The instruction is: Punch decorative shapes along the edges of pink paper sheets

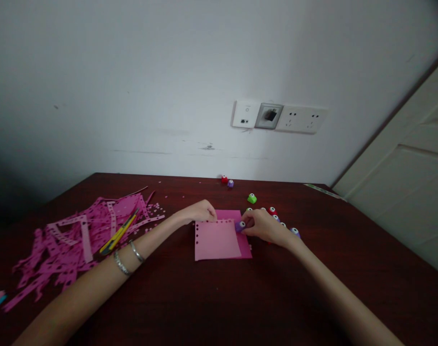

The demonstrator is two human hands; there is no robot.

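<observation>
Pale pink square paper (217, 244) has its top edge at the curled left hand (201, 211); I can't tell if that grips. The right hand (265, 228) pinches a small purple plastic punch (238, 226) at the paper's top right corner.

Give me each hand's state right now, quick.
Left hand: fingers curled at the light pink sheet's top edge; can't tell if gripping.
Right hand: closed, holding a purple punch at the sheet's upper right corner.
</observation>
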